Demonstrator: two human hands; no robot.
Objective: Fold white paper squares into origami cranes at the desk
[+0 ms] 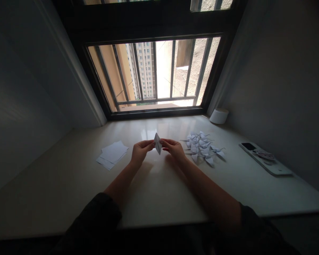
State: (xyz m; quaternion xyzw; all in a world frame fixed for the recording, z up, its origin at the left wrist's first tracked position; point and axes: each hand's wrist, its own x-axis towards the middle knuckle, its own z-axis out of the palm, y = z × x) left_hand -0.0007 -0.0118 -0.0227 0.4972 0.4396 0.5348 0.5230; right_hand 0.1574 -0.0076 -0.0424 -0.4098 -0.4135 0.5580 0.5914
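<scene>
A small white piece of folded paper [157, 143], diamond-shaped from here, is held up above the white sill between both hands. My left hand [142, 151] pinches its left side with thumb and fingers. On the opposite side my right hand [174, 148] is closed on its right edge. Right of my right hand lies a heap of folded white paper cranes [202, 146], several of them overlapping. Flat sheets of white paper [113, 154] lie in a loose stack left of my left hand.
The pale, glossy sill [149, 205] stretches beneath my arms to a dark-framed, barred window [156, 74]. A white cylindrical object [219, 116] stands in the back right corner. Near the right wall lies a flat white device [266, 161] with a dark panel and a small item on top.
</scene>
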